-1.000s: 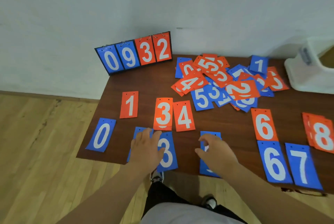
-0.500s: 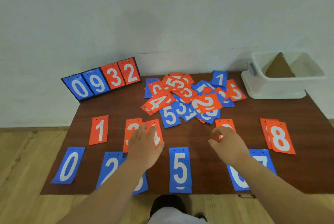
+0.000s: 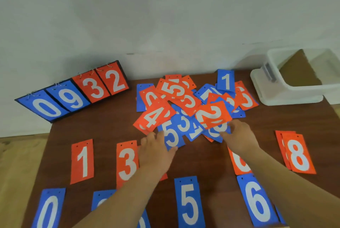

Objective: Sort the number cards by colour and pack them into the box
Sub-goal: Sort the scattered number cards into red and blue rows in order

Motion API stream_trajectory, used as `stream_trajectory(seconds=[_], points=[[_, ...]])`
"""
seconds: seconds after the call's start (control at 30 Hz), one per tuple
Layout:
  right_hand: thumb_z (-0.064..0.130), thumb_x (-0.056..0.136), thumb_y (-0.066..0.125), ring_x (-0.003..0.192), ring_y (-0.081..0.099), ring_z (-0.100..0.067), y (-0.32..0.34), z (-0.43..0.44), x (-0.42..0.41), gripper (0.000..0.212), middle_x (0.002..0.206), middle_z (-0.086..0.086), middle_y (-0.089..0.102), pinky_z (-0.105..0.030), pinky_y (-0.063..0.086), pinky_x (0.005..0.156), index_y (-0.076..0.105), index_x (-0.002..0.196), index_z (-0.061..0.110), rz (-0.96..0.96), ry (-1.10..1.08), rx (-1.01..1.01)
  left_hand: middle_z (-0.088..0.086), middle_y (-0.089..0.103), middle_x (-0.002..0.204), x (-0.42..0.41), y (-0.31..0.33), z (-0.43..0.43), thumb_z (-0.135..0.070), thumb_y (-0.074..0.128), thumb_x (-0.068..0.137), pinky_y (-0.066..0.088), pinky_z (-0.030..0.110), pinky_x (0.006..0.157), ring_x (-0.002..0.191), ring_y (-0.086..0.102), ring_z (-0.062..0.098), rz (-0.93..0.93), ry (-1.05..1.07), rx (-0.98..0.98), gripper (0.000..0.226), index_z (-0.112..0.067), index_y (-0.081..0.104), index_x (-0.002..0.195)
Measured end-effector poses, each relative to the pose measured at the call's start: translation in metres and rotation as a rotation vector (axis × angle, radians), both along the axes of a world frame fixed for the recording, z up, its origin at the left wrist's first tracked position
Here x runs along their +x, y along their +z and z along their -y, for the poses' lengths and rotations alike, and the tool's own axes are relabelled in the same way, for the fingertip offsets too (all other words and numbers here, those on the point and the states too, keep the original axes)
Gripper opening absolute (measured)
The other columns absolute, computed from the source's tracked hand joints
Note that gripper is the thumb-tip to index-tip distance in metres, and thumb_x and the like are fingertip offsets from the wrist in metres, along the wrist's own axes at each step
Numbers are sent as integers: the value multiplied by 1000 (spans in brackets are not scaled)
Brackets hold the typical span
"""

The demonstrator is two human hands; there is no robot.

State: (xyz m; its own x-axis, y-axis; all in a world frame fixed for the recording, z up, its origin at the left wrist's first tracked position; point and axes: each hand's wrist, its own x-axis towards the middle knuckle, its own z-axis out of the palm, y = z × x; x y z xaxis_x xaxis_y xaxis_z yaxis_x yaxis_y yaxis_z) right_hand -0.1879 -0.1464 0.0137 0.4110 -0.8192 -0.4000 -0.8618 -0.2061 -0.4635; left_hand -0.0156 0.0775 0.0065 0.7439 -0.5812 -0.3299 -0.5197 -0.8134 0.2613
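A mixed pile of orange and blue number cards (image 3: 187, 102) lies at the back middle of the brown table (image 3: 103, 130). My left hand (image 3: 156, 152) reaches to the pile's near edge, its fingers straight and touching a blue 5 card (image 3: 171, 134). My right hand (image 3: 239, 135) pinches the edge of a blue card (image 3: 217, 130) under an orange 2 (image 3: 213, 115). Sorted cards lie nearer me: orange 1 (image 3: 82, 161), orange 3 (image 3: 127, 163), orange 8 (image 3: 298, 154), blue 0 (image 3: 48, 209), blue 5 (image 3: 189, 204), blue 6 (image 3: 257, 204). My arms hide parts of other cards. The white box (image 3: 287, 97) stands at the back right.
A flip scoreboard (image 3: 73, 95) reading 0 9 3 2 leans against the wall at the back left. A brown cardboard piece (image 3: 298, 69) stands inside the white box. Wooden floor (image 3: 18, 172) shows past the table's left edge.
Both hands moved away from the sorted rows and up to the near edge of the mixed pile. The view tilted upward, showing the white box.
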Motion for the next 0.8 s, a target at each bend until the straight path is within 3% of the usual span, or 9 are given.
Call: stream_trajectory(seconds=[0.1,0.23,0.4,0.5,0.63,0.7,0.8], points=[[47,75,75,98,63,-36,-18,25,22,47,107,-13,62,-38,53,79,60,105,14,-53,-85,-21,8,31,148,-9,-17,33,-75,48,86,39,44,106,128,40,32,-59,31,98,87,-29,21,154],[57,76,74,119,54,-36,-32,42,51,76,131,-14,51,-51,51,97,49,134,15,-123,-162,-46,14,11,158,-9,-35,53,-70,51,89,35,49,109,134,32,39,-63,79,207,92,-27,8,157],[57,72,80,120,54,-38,-50,52,63,84,134,-13,50,-52,52,94,44,136,15,-136,-218,-55,14,3,156,-8,-40,52,-61,62,88,38,46,110,134,31,36,-76,183,180,91,-31,8,155],[39,76,85,103,62,-36,-48,59,60,72,126,-12,56,-46,55,80,44,131,17,-16,-286,-5,13,10,150,-6,-39,56,-53,72,85,44,43,106,130,36,34,-136,261,120,92,-34,12,152],[25,88,74,80,57,-28,-42,67,45,52,109,-12,65,-30,44,58,44,130,17,61,-286,-20,10,19,145,-1,-39,60,-43,81,80,49,40,99,128,41,32,-198,328,50,90,-34,21,147],[24,92,70,80,57,-27,-37,69,38,46,109,-12,64,-28,42,57,45,130,18,86,-309,-42,10,24,143,1,-40,62,-40,84,78,50,41,98,128,42,32,-220,348,31,89,-35,25,144],[22,94,65,87,59,-31,-29,71,28,42,107,-9,61,-32,43,66,45,131,18,132,-343,-73,8,29,139,5,-38,64,-37,87,75,49,39,99,128,42,31,-226,348,31,89,-34,29,143]])
